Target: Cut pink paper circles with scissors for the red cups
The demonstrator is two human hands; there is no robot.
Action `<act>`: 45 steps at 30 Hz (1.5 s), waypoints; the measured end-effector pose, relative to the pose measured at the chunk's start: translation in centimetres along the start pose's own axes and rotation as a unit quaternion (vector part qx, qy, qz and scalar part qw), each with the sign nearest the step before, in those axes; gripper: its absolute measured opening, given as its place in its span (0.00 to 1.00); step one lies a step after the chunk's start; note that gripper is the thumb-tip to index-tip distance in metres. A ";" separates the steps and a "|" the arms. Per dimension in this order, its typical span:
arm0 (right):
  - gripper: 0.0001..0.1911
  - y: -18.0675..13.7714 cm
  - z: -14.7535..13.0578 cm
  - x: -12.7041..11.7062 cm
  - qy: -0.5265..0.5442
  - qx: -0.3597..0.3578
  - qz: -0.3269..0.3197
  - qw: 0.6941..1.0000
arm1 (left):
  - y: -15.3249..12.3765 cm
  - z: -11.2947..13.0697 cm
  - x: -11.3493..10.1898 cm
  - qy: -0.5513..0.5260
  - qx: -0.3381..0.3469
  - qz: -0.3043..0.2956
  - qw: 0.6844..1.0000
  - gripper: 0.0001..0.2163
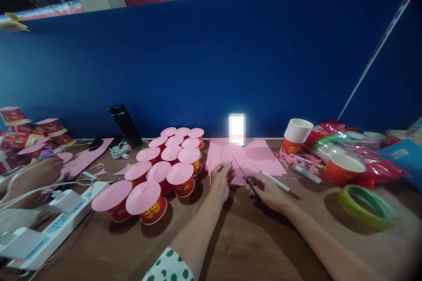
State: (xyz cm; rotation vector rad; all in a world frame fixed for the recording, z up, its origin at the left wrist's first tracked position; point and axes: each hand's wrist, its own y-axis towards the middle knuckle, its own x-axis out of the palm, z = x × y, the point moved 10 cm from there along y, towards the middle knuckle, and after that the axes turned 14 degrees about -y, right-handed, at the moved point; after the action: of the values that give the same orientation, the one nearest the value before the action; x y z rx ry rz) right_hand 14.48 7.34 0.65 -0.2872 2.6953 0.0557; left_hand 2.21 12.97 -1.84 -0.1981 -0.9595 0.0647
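At the middle of the table my left hand (221,181) is closed, thumb and fingers pinching the near edge of a round pink paper disc (232,154). My right hand (266,191) is wrapped round the dark handles of a pair of scissors (249,183). Their thin blades point up and left, over the right part of the disc. Whether the blades touch the paper I cannot tell. Beneath both hands lie larger pink paper sheets (263,154). A white marker pen (277,182) rests beside my right hand.
Several red paper cups topped with pink discs (180,173) stand to the left. A power strip (62,224), a black flask (124,125) and another person's hand (46,169) are farther left. Stacked cups (296,134), pink scraps and yellow-green tape rolls (365,206) lie right. A bright phone (237,129) stands behind.
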 end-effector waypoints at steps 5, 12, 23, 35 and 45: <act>0.21 0.0 0.4 0.1 0.006 0.003 -0.002 1.000 | 0.1 -0.1 -0.2 0.006 -0.003 0.003 1.000 0.14; 0.20 0.0 0.3 0.0 0.001 -0.002 0.003 1.000 | 0.0 0.0 -0.2 0.006 -0.005 0.009 1.000 0.14; 0.21 0.1 0.5 -0.1 -0.003 0.003 0.003 1.000 | -0.2 0.1 0.0 0.015 -0.008 0.019 1.000 0.14; 0.20 0.1 0.4 -0.3 -0.027 0.002 0.014 1.000 | 0.0 0.0 -0.3 0.017 -0.005 0.024 1.000 0.15; 0.21 0.0 -0.3 -0.6 -0.046 -0.004 0.030 0.998 | 0.0 0.1 -0.2 0.025 -0.007 0.021 0.999 0.14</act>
State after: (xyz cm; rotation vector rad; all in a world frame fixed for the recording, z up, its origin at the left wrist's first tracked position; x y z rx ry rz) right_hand 14.89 7.39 1.20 -0.2009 2.6128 0.0959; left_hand 2.07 12.93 -1.93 -0.2322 -0.9065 0.0907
